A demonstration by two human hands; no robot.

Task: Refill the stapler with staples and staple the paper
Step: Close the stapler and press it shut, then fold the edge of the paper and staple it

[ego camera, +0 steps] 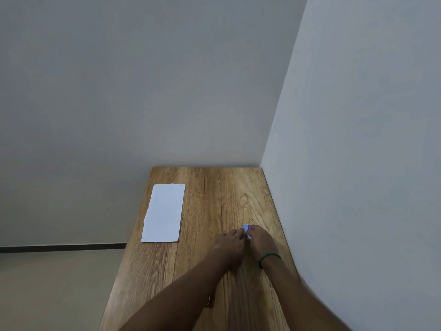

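Observation:
A small white and blue staple box [247, 228] sits on the right part of the wooden table [210, 201]. My right hand [261, 240] covers its near right side and my left hand [230, 243] pinches its left end; both hands grip it. A white folded sheet of paper [163, 213] lies flat at the table's left side, well apart from my hands. A small dark object [210, 302] shows under my left forearm; it is mostly hidden and I cannot tell what it is. I see no stapler clearly.
The table stands in a corner, with a grey wall [358, 139] close along its right edge and another behind its far edge. The floor [47, 283] lies beyond the table's left edge. A green band circles my right wrist.

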